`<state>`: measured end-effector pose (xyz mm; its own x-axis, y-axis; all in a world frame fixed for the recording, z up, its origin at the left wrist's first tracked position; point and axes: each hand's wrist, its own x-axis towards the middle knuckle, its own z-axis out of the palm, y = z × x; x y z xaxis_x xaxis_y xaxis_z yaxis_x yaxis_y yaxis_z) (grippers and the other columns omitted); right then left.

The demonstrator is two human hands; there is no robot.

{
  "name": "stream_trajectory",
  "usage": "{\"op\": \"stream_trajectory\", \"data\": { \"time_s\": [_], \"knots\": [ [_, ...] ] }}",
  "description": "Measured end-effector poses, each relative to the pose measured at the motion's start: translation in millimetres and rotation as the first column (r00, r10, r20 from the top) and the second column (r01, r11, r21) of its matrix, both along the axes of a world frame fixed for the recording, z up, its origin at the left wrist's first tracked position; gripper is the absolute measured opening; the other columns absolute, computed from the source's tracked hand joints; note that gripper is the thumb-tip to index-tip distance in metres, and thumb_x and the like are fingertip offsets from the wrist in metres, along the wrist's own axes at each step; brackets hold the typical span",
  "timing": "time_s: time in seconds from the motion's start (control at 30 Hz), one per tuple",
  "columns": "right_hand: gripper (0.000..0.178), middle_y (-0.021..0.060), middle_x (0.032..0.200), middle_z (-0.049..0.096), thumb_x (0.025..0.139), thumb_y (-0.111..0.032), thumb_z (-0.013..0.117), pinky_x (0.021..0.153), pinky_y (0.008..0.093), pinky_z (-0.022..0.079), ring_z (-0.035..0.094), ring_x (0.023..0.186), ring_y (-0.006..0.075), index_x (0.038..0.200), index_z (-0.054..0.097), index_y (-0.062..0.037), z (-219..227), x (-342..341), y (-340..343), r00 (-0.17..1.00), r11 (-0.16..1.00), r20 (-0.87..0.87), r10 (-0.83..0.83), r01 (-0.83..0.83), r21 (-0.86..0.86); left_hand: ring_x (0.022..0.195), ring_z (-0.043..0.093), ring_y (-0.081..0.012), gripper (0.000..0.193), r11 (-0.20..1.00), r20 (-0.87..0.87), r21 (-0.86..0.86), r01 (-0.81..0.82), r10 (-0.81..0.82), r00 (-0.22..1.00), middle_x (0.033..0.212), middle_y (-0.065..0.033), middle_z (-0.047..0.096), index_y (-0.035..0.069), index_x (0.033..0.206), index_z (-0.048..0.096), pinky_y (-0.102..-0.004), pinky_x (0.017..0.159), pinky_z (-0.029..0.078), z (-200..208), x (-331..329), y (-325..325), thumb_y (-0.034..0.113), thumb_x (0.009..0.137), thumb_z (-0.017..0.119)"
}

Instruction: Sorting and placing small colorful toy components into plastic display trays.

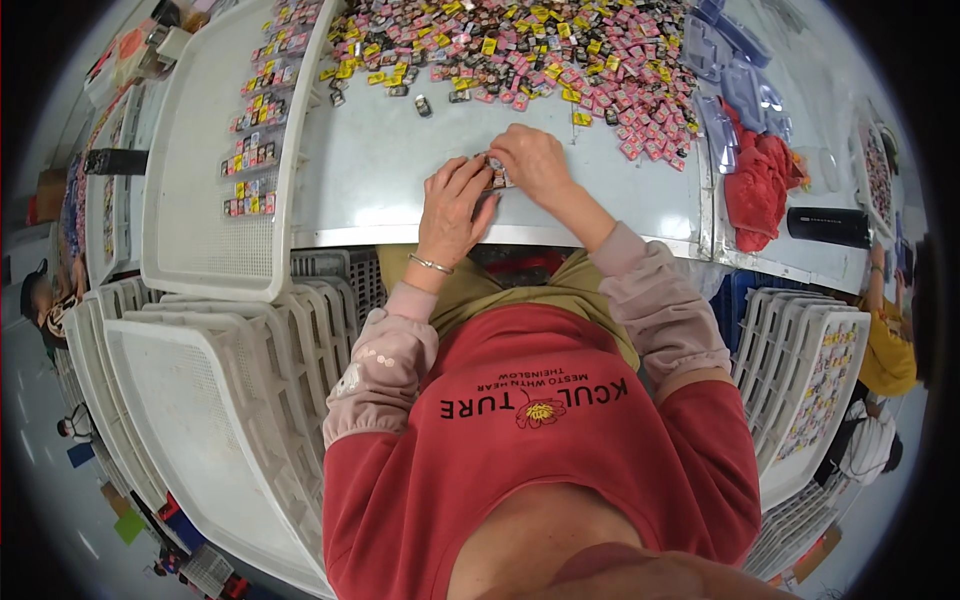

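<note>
At the near part of the work table, a short row of small coloured blocks (pixel 499 177) stands between my hands. It looks like the filled rows in the white tray, though my fingers cover much of it. My left hand (pixel 452 208) is closed around its left side, with thumb and fingertips against it. From above right, the bent fingers of my right hand (pixel 533 160) are pinched together at the top of the row. Whatever lies between those fingertips is hidden. One loose dark block (pixel 422 106) lies beyond my left hand.
A large pile of pink, yellow and black blocks (pixel 560 60) spreads over the far table. At left, a white mesh tray (pixel 205 180) holds several filled rows. Clear plastic holders (pixel 740 45), a red cloth (pixel 755 190) and a black box (pixel 828 227) lie right. Stacked trays (pixel 200 400) flank me.
</note>
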<state>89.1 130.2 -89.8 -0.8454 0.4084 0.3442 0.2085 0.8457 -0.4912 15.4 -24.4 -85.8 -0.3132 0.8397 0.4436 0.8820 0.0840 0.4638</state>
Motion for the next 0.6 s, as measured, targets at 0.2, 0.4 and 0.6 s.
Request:
{"op": "stream_trajectory", "data": {
  "time_s": [0.2,0.4,0.6],
  "knots": [
    [0.009,0.0093,0.072,0.058,0.078,-0.014,0.062,0.059,0.0385,0.048,0.058,0.069,0.0295,0.076,0.066,-0.0064,1,3,-10,0.998,0.991,-0.057,-0.007,0.014,0.134,0.113,0.046,-0.0285,0.037,1.000,-0.003,-0.001,-0.010,0.010,1.000,0.120,-0.0088,0.054,0.004,0.110,0.058,-0.0391,0.092,0.036,-1,2,0,0.014,0.075,0.066],
    [0.012,0.0118,0.083,0.064,0.076,-0.010,0.060,0.066,0.0348,0.050,0.061,0.077,0.0291,0.084,0.067,-0.0039,17,8,63,0.997,0.936,-0.062,-0.055,0.030,-0.350,0.111,0.048,-0.0295,0.036,0.999,0.042,0.031,-0.011,0.010,0.999,0.119,-0.0105,0.055,0.003,0.110,0.058,-0.0393,0.092,0.036,1,-1,-3,0.009,0.076,0.063],
    [0.021,0.0147,0.089,0.062,0.076,-0.006,0.053,0.071,0.0435,0.051,0.062,0.086,0.0322,0.092,0.068,-0.0089,9,17,118,0.984,0.943,0.125,-0.129,0.083,0.324,0.106,0.054,-0.0233,0.026,0.918,0.598,0.209,-0.337,0.152,0.787,0.112,-0.0113,0.060,0.002,0.109,0.059,-0.0318,0.089,0.041,-9,-21,-7,0.004,0.087,0.046]
  ]
}}
